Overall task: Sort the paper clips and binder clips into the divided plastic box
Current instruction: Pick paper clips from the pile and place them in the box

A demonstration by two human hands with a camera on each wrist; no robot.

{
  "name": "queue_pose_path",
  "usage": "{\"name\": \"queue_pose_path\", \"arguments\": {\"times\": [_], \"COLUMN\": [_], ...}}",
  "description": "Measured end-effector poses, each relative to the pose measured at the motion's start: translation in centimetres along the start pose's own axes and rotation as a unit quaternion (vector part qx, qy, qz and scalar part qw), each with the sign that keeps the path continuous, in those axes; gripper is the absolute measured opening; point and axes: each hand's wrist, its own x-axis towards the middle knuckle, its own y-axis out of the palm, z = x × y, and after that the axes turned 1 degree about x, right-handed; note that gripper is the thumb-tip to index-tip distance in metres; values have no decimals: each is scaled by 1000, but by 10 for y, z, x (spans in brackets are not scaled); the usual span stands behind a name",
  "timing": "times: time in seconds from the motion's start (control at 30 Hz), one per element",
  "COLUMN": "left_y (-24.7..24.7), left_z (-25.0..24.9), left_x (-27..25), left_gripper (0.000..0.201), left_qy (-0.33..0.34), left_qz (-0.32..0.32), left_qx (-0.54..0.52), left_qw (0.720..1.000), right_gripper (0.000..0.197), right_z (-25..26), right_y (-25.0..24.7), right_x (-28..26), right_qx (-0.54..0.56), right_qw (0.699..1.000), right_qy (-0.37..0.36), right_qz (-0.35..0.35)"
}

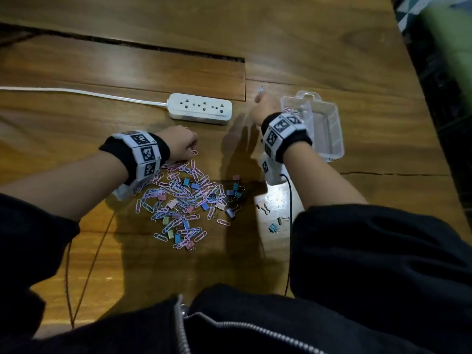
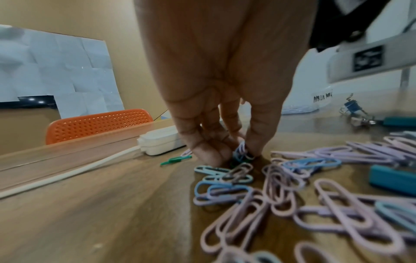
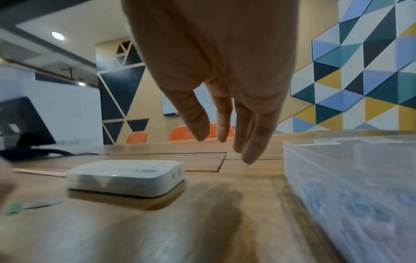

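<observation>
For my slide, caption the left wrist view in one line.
Left hand pinches a few paper clips off the wooden table, white power strip behind.

Wooden table (image 1: 319,47); on it: power strip (image 1: 200,108), clear box (image 1: 329,134), clip pile (image 1: 184,200).

Head cam looks steeply down from above at desk (image 1: 306,47), both forearms in frame. Left wrist cam sits low, close to desk, facing along left hand (image 2: 225,89). Right wrist cam likewise low, along right hand (image 3: 225,71). All 3 views share white power strip (image 1: 200,108).
</observation>
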Motion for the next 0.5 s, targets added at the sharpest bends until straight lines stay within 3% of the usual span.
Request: {"name": "queue_pose_path", "arguments": {"times": [0.1, 0.23, 0.33, 0.43, 0.5], "left_y": [6, 10, 10, 9, 7], "left_z": [2, 7, 11, 15, 19], "left_x": [-2, -1, 1, 1, 2], "left_gripper": [20, 19, 13, 3, 3], "left_qy": [-1, 2, 14, -10, -32], "left_qz": [-13, -29, -33, -47, -71], "left_qx": [-2, -17, -31, -118, -217], "left_qw": [1000, 999, 999, 992, 973], "right_gripper": [36, 38, 39, 52, 50], "right_z": [6, 5, 12, 19, 16], "right_y": [0, 11, 17, 4, -5], "right_x": [25, 49, 62, 48, 41], "right_qx": [-99, -284, -342, -397, -446], "right_qw": [994, 955, 935, 911, 885], "right_qy": [-7, -33, -35, -72, -92], "right_qz": [46, 82, 92, 84, 97]}}
